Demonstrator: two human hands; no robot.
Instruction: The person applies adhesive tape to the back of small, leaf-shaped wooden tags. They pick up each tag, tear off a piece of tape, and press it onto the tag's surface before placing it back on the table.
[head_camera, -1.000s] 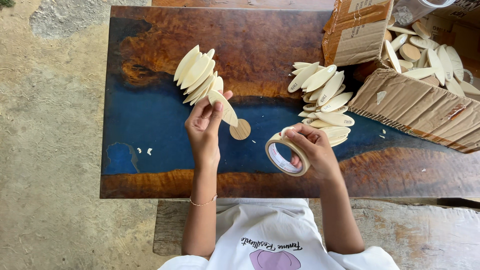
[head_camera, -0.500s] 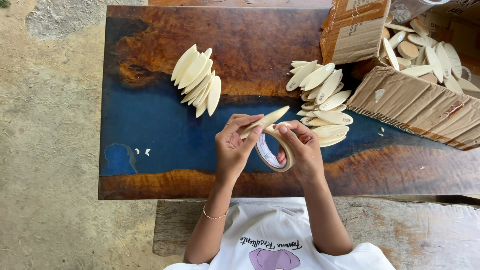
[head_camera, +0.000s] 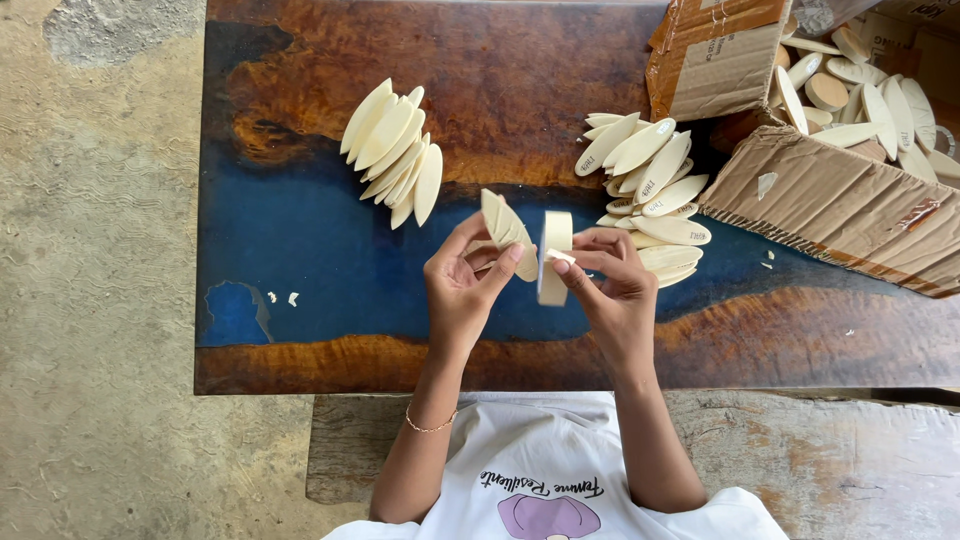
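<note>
Since half a second ago the roll of tape has turned from lying loosely in the fingers to standing on edge between the two hands, and the small stack of pale oval wooden pieces has come up beside it. The left hand closes its fingers around that stack, thumb against the roll. The right hand pinches the roll's free end between thumb and forefinger, just right of the roll. Both hands hover above the blue and brown wooden table. Beyond the roll to its left, a fanned row of ovals lies on the table. Beyond it to the right sits a looser pile of ovals. Farthest right, an open cardboard box holds more.
</note>
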